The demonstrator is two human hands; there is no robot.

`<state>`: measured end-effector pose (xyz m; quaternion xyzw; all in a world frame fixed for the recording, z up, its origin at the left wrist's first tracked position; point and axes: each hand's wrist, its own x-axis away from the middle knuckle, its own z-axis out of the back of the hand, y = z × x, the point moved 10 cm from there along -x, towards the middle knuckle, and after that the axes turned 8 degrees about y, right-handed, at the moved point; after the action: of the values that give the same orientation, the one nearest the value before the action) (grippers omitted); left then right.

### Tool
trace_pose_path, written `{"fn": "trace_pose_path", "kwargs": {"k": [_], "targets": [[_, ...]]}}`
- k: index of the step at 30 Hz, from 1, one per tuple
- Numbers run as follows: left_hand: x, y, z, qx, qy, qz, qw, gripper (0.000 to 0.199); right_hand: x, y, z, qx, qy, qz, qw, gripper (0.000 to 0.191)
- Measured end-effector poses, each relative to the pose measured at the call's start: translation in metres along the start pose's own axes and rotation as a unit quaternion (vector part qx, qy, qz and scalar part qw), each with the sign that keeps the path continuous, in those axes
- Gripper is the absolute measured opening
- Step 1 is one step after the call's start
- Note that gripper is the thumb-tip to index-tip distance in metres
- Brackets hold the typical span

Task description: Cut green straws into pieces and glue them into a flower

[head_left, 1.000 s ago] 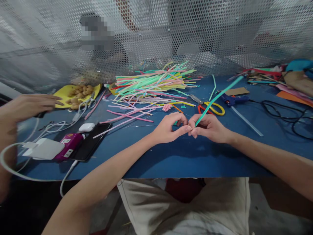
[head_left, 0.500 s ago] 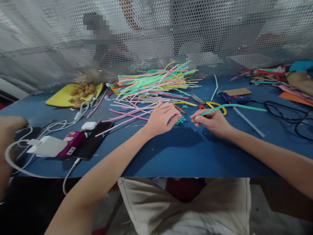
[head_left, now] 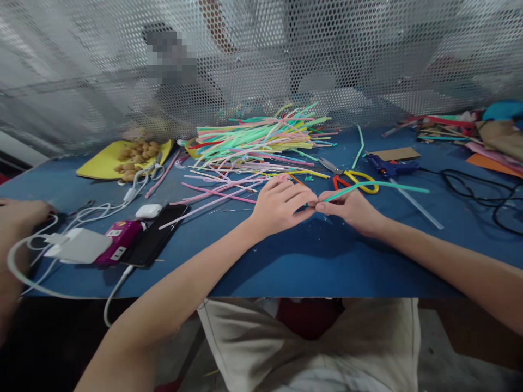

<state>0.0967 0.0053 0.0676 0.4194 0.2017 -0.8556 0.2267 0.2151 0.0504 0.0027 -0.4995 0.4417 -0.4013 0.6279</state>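
Plainly, the slim green stem [head_left: 408, 188] was a smooth, minty length, one even colour along all that showed; it left my right fingertips, climbed in a shallow arch over the back of my right hand [head_left: 353, 209], then ran out nearly level to the right, its far end dipping a little; it looked slightly paler near my fingers – its near end was hidden between my hands.

My right thumb and fingers were pinched narrow on it; my left hand [head_left: 281, 204] lay palm down, fingers bent and close together, their tips meeting the right ones, though I could not tell whether they gripped the stem too.

The stem hung above the blue table [head_left: 286, 267], its middle passing in front of the yellow-and-red-handled scissors [head_left: 363, 175] and the blue glue gun's [head_left: 394, 165] clear stick [head_left: 420, 208]; the heap of coloured stems [head_left: 257, 133] lay beyond my hands.
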Motion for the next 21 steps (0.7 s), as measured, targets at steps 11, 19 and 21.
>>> {"fn": "trace_pose_path", "kwargs": {"k": [11, 19, 21], "targets": [[0.001, -0.001, 0.018, -0.015, 0.037, -0.045, 0.998, 0.017, 0.003, 0.013, 0.008, -0.031, 0.053, -0.047, 0.997, 0.024], [0.002, -0.035, 0.012, 0.052, 0.0, 0.023, 0.998, 0.009, -0.004, 0.005, 0.024, -0.084, 0.079, 0.017, 0.993, 0.014], [0.006, -0.046, 0.003, 0.105, -0.039, 0.054, 0.992, 0.01, -0.006, 0.006, 0.027, -0.08, 0.079, 0.019, 0.993, 0.013]]}}
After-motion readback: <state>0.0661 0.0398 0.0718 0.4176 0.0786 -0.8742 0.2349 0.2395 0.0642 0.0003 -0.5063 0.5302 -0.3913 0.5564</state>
